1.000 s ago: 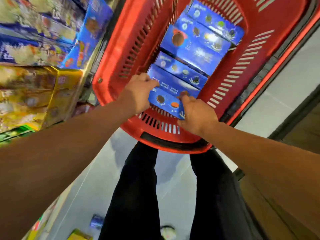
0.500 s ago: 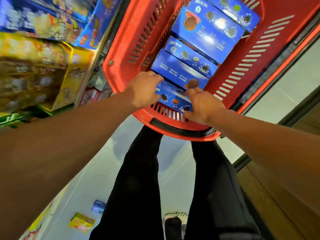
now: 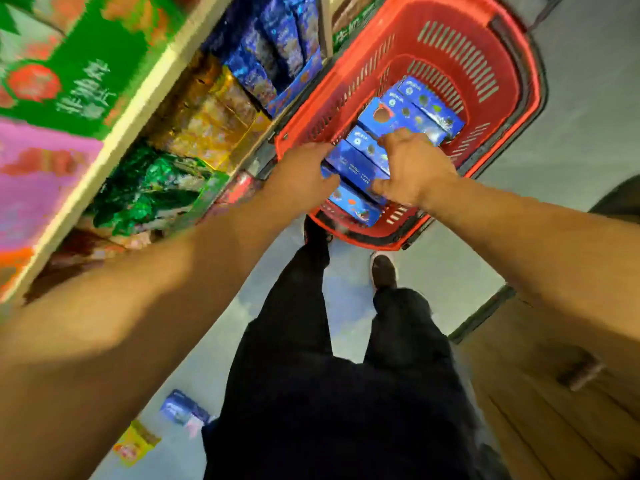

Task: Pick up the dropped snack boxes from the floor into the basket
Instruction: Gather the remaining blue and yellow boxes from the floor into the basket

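A red plastic basket [image 3: 516, 81] stands on the floor ahead of my feet, holding several blue snack boxes in a row. Both hands reach into its near end. My left hand [image 3: 301, 178] grips the left end of a blue snack box [image 3: 353, 164], and my right hand [image 3: 412, 168] curls over its right end with the thumb on its near face. Another blue box [image 3: 356, 207] lies under it against the near wall. Behind me on the floor lie a blue box [image 3: 183, 408] and a yellow pack [image 3: 136, 443].
Store shelves [image 3: 114, 143] packed with blue, gold and green snack packs run along the left, close to the basket. My legs in dark trousers [image 3: 311, 306] stand just behind the basket. A wooden panel [image 3: 554, 393] borders the grey floor on the right.
My head has risen and pulled back, so the whole basket and more shelf show now. Both hands stayed at the basket's near end; the right hand moved further over the boxes.
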`<state>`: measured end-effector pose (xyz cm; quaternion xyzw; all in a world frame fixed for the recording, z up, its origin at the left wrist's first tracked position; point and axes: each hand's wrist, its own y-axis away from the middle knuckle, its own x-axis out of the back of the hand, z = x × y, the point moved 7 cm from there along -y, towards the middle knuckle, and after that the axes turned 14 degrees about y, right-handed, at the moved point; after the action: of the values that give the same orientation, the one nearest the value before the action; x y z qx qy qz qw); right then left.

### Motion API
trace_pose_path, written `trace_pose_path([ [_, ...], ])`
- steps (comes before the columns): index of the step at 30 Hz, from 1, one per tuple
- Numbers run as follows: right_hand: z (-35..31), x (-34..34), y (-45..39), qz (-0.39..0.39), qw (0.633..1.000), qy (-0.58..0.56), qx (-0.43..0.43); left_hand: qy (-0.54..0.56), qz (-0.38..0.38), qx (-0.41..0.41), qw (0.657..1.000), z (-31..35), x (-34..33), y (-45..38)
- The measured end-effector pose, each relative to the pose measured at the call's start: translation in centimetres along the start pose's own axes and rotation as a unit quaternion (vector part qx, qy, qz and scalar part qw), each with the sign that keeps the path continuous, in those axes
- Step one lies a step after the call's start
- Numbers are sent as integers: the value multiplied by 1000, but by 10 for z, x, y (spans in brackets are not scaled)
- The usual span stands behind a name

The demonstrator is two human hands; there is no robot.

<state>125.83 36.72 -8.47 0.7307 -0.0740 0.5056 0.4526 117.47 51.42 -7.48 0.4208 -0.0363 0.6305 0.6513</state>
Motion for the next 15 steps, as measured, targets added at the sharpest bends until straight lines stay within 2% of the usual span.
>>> trace_pose_path([
  [4, -18, 40, 49, 54, 996, 29, 66, 37, 87, 31, 995, 28, 6, 74],
  [7, -35, 54, 94, 111, 985, 36, 124, 73, 108, 67, 989, 34, -7, 124],
  [12, -75, 62, 151, 88, 966, 152, 192, 79, 208, 128, 966, 40, 1, 213],
  [15, -113, 68, 177, 100, 945, 195, 242, 97, 270, 170, 943, 29, 5, 273],
])
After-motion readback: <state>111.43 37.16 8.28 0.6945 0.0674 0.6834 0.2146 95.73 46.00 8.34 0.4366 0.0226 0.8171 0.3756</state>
